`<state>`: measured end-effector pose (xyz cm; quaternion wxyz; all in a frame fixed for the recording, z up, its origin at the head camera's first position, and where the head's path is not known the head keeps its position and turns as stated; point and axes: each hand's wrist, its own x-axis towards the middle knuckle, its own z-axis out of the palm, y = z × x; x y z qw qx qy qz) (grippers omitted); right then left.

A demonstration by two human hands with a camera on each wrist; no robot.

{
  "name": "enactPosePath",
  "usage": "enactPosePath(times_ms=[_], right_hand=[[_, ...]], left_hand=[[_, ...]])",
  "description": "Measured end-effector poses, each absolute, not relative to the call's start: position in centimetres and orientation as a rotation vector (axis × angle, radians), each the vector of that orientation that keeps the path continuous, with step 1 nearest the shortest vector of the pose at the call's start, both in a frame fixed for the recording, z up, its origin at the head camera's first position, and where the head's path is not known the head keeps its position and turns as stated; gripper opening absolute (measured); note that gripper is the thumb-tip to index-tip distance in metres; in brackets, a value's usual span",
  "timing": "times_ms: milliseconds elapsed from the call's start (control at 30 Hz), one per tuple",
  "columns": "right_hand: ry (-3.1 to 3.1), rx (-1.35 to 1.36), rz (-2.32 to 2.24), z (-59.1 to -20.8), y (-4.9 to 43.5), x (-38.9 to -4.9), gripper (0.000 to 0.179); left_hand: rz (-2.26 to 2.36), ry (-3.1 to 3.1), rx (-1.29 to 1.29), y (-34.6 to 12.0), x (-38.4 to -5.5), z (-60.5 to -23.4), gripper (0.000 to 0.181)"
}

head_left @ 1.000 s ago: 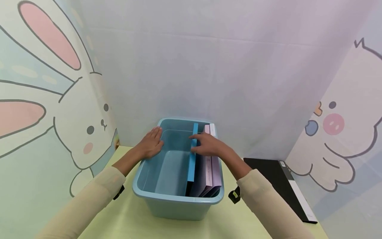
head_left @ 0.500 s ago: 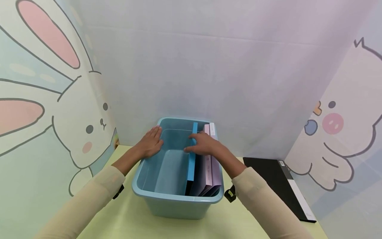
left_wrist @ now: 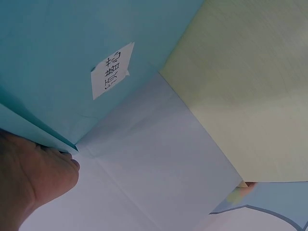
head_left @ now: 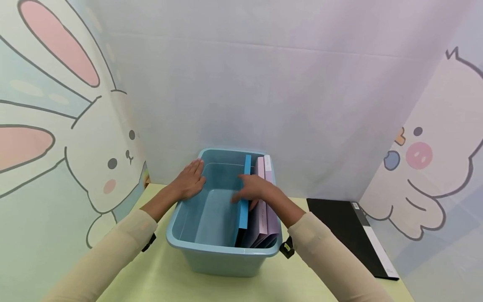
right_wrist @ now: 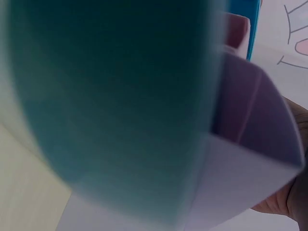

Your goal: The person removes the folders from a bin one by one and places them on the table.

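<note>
Blue folder [head_left: 243, 217]: in the tub [head_left: 226, 263]; the right hand's [head_left: 253, 187] fingers bend over its top. I can't tell if they squeeze.
Gap by the pink folder [head_left: 263, 220]: a finger now pokes in, and the blue folder looks a tiny bit closer, so maybe the row is getting neater.
Left hand [head_left: 190, 179]: rests on the tub's edge, fingers straight.
Tub: on the table [head_left: 226, 289].
</note>
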<state>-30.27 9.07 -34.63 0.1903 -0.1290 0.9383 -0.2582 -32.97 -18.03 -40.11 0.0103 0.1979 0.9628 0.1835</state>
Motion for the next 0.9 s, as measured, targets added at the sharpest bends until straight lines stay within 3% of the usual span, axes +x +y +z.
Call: enactPosePath(times_ms=[167,567,900], right_hand=[[2.685,-0.409,-0.655,-34.5,9.0,-30.0,0.106],[2.766,-0.475,-0.552,-34.2,9.2,-29.8,0.1],[2.726,-0.386,-0.716,-32.8,10.3,-29.9,0.113]], left_hand=[[0.571,3.009,0.618,-18.1,-33.0,-40.2,0.072],[0.568,3.016,0.626,-18.1,-32.9,-40.4,0.071],[0.562,3.026,0.635,-18.1,-32.9,-40.3,0.071]])
